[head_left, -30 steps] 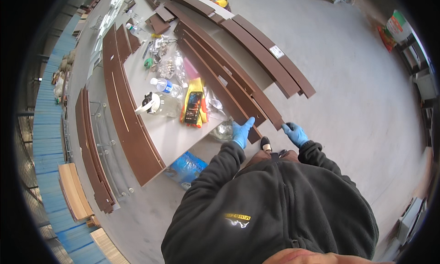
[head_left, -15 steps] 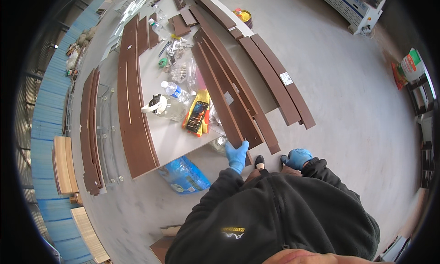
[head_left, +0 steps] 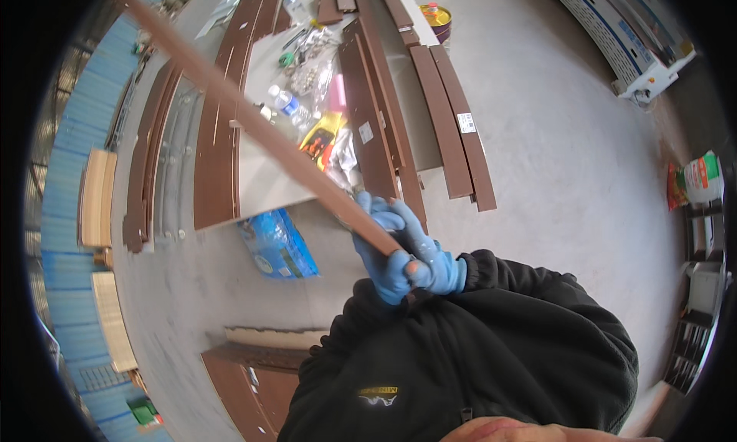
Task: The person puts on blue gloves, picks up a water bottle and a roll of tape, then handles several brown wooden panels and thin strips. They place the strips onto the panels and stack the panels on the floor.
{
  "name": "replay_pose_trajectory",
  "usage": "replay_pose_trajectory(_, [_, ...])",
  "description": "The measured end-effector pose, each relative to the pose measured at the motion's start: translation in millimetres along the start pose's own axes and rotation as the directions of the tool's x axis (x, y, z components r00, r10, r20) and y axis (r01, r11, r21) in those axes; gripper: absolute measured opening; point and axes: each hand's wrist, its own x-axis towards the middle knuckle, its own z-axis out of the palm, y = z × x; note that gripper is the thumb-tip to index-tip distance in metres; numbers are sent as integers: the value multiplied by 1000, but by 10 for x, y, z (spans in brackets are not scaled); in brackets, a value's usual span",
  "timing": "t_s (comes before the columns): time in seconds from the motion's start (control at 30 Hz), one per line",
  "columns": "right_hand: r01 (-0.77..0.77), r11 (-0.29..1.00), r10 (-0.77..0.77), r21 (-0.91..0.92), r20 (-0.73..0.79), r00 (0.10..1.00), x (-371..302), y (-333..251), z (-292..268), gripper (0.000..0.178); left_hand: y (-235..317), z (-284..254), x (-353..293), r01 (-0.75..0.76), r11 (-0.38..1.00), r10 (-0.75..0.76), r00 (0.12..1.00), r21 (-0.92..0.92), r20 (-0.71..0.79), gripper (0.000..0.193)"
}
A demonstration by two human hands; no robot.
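Note:
A long, narrow brown board [head_left: 269,143] slants up from my hands toward the far left, raised above the table. My left hand [head_left: 381,278], in a blue glove, is closed round its near end from the left and below. From the right my right hand [head_left: 435,266], also gloved in blue, grips the same end, its fingers lying close against the left hand. Some fingers of both hands overlap, so their exact hold is partly hidden. Beyond the hands, longer brown boards [head_left: 365,108] rest on the table [head_left: 265,177].
On the table are a plastic bottle [head_left: 285,100], a yellow-and-red packet [head_left: 322,135] and small hardware. A wide brown panel [head_left: 219,158] lies at its left side. Below the table edge is a blue bag [head_left: 276,242]. More brown panels [head_left: 238,388] are at lower left.
The narrow board has been lifted off the others and swung left. My right hand has come from my side to join the left on its near end.

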Motion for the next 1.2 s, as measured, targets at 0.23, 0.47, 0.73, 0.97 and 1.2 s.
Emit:
replay_pose_trajectory(0.23, [-123, 871, 284, -477, 283, 916, 130, -216, 434, 99, 534, -586, -186, 13, 1000, -18, 973, -22, -229, 71])
replay_pose_trajectory(0.47, [151, 604, 381, -782, 450, 808, -111, 398, 1171, 86, 1237, -2034, -908, -220, 791, -115, 863, -571, -492, 68])
replay_pose_trajectory(0.73, [425, 553, 482, -717, 691, 538, -607, 1298, 2055, 89, 2263, -3864, -2503, -407, 860, -71, 501, -308, -863, 58])
replay_pose_trajectory(0.97, [520, 593, 475, -615, 789, 391, -873, 2134, 2454, 93, 2840, -5315, -3888, -415, 909, 60, 209, -32, -976, 57])
replay_pose_trajectory(1.2, [529, 700, 429, -479, 875, 224, -320, 2893, 3050, 85, 2185, -6208, -4876, -395, 919, -79, -237, 22, -968, 50])
